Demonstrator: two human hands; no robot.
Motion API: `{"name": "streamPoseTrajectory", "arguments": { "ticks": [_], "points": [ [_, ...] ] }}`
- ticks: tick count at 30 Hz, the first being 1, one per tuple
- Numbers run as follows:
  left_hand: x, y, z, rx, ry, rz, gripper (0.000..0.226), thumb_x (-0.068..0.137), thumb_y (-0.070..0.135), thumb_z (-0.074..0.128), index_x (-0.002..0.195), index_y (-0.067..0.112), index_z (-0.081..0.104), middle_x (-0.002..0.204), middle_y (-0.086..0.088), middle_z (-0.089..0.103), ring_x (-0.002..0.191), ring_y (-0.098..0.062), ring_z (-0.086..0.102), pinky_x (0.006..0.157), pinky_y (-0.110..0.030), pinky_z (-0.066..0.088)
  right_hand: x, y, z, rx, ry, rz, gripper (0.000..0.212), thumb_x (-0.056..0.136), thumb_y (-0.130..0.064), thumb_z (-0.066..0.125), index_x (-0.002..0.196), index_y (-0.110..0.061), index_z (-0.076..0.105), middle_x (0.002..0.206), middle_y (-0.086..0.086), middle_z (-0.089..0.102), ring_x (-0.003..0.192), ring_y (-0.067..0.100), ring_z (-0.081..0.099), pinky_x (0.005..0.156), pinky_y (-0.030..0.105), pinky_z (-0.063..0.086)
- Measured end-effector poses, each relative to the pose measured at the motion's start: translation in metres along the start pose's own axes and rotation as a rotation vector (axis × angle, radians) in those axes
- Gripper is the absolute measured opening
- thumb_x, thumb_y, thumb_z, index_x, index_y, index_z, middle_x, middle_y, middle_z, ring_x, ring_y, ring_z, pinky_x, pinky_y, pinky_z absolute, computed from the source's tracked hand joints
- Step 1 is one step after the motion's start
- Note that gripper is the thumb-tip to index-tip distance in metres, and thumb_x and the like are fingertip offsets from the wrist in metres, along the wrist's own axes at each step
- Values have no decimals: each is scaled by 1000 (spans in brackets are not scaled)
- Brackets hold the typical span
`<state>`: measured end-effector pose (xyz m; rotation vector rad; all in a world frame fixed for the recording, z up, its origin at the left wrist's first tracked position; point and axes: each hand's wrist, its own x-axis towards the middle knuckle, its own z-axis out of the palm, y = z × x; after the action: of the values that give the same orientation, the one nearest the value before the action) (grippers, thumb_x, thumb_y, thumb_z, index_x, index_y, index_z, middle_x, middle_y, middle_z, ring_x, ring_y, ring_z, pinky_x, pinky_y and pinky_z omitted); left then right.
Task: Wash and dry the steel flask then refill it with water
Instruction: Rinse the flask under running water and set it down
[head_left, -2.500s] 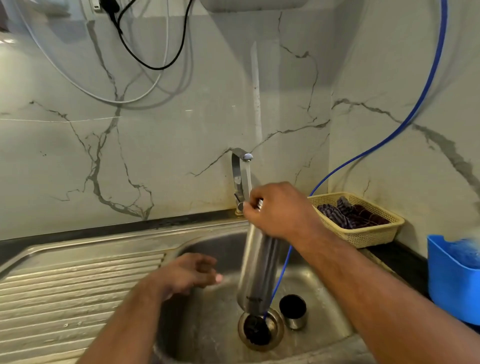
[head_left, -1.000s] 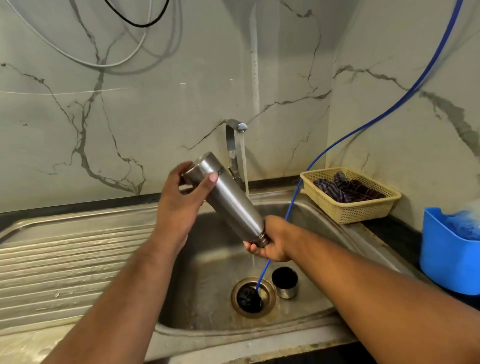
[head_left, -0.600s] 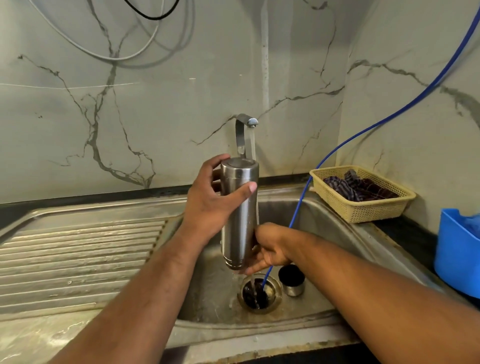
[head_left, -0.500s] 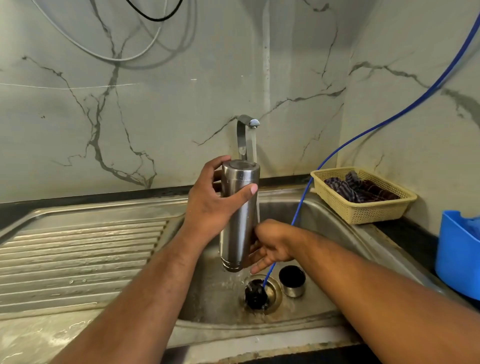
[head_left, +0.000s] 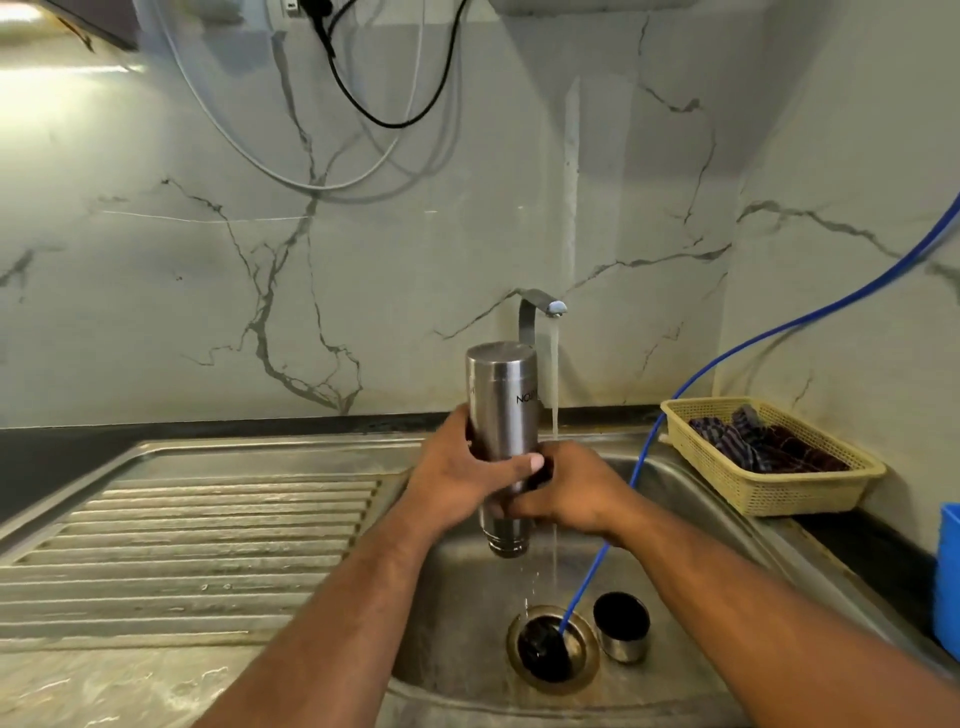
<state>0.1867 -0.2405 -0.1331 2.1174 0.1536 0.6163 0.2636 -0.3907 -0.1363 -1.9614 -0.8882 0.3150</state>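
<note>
The upturned flask (head_left: 501, 395) is gripped by the left hand (head_left: 457, 480) and right hand (head_left: 579, 493) together over the sink (head_left: 691, 499), and could be dropped if the wet steel slips.

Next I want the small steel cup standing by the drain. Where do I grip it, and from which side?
Likely best: pinch the steel cup by its rim from above, on its right side. It stands mouth up in the sink, and the blue hose drops into the drain on its left.
</note>
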Motion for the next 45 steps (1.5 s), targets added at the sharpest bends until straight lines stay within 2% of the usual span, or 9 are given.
{"name": "streamPoseTrajectory", "arguments": {
  "ticks": [3,6,9,13,17,21,31,39,45],
  "points": [
    [7,11,-9,4,164,98,73,70,47,88,130,31,49,108,18,62,97,3,62,67,-7,49,5,-11,-8,-23,55,-51,63,69,-36,93,124,-31,62,113,-11,72,100,7,71,89,36,61],
    [3,-8,-1,30,102,-32,69,71,41,89,128,26,54,109,13,67,100,-4,66,72,-12,48,5,-11,-14,-189,-6,26,98,65,-37,95,149,-31,44,138,-9,61,123,15,60,101,36,50],
    [-3,-23,3,186,30,-104,72,69,40,91,130,24,56,112,10,67,99,-8,65,81,-21,51,4,2,-13,-394,-71,133,85,74,-32,90,147,-24,48,139,-2,61,122,15,59,97,28,45],
    [6,-14,-1,41,206,-67,69,69,41,91,126,26,56,108,13,64,99,-8,64,85,-26,56,10,4,-16,-354,34,121,49,87,-32,79,132,-23,62,125,-4,66,110,12,62,96,30,50],
    [-4,-30,6,217,29,-177,70,67,41,92,126,23,59,112,7,70,99,-10,66,75,-17,50,10,8,-10,-375,33,113,23,90,-29,76,112,-22,71,105,-5,71,97,10,65,88,29,53],
    [4,-30,4,70,173,-155,75,64,40,94,128,24,58,116,5,70,106,-13,67,86,-28,56,11,12,-8,-381,65,103,13,92,-28,73,105,-23,74,100,-6,72,92,7,65,83,27,52],
    [4,-28,-14,16,304,-159,76,65,43,93,129,23,57,115,5,68,104,-13,64,93,-32,55,7,-30,-6,-336,191,40,7,98,-27,67,103,-24,70,91,-5,72,77,8,71,73,25,59],
    [2,-30,-31,13,353,-175,72,69,36,92,130,20,57,123,0,66,103,-11,58,94,-29,50,-2,-5,58,-565,61,203,26,92,-41,66,116,-31,66,108,-3,67,95,16,68,87,41,59],
    [22,-28,-62,-1,414,-196,66,73,31,90,129,20,57,118,1,67,102,-13,62,95,-33,52,2,2,59,-597,-114,125,38,86,-51,70,121,-36,66,107,-10,67,95,9,65,89,38,58]
  ]
}}
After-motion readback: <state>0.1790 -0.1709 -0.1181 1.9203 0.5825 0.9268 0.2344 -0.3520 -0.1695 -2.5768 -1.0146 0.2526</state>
